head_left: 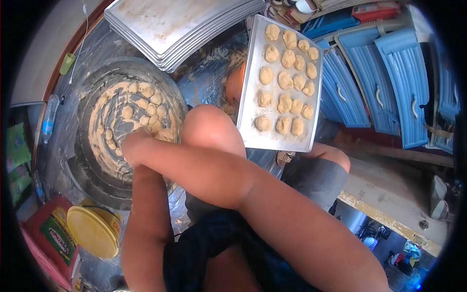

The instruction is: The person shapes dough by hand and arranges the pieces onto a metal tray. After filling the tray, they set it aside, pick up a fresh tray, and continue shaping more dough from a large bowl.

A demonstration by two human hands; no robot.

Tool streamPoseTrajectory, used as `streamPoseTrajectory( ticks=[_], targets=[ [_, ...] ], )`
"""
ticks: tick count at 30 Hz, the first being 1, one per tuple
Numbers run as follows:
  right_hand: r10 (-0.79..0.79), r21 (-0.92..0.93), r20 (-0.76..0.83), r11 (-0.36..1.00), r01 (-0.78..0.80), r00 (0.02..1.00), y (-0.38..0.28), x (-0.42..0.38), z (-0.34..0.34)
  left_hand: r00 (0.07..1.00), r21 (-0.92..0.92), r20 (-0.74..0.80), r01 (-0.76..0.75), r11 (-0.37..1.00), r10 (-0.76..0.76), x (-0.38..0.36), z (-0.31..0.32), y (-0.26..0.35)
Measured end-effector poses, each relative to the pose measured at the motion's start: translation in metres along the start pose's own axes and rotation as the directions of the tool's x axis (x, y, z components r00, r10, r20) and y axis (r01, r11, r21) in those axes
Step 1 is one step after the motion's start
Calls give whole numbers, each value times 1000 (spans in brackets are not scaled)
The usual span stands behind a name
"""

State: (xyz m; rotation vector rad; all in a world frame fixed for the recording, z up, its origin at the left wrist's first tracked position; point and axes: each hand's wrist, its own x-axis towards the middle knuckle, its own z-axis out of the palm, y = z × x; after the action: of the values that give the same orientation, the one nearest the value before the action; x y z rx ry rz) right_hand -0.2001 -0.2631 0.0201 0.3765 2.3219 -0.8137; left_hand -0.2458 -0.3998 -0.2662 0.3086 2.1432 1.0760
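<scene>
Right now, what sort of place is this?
Probably a small baking workspace, maybe in a home: there's a metal tray with rows of what look like dough balls, a round basin holding more lumps, and a tray stack.

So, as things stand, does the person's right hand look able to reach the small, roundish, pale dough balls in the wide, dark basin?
Probably yes: the right hand is over the basin, close beside the dough balls, and nothing visible stands between them.
</scene>
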Motion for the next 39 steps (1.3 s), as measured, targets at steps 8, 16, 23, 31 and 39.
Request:
streamPoseTrajectory(
  ticks=[8, 16, 23, 31, 39],
  targets=[
    [8, 48, -93, 999, -4, 996, 5, 18, 6, 966, -99, -256, -54, 994, 27, 8, -23, -36],
    [92, 178, -283, 983, -42, 955, 1, 20, 38, 977, -652, -186, -45, 757, -102, -117, -95, 103],
    [-176, 765, -200, 587, 266, 964, -8, -39, 22, 990, -956, -45, -82, 282, 137, -148, -115, 149],
    [187, 185, -981, 847, 499, 46, -2, -56, 29, 996, -969, -63, -44, 242, -71, -157, -105, 189],
    [22, 275, -901, 802, 530, 433, 33, -86, 24, 881, -224, -355, -404, 887, 312, -169, -91, 200]
  ],
)
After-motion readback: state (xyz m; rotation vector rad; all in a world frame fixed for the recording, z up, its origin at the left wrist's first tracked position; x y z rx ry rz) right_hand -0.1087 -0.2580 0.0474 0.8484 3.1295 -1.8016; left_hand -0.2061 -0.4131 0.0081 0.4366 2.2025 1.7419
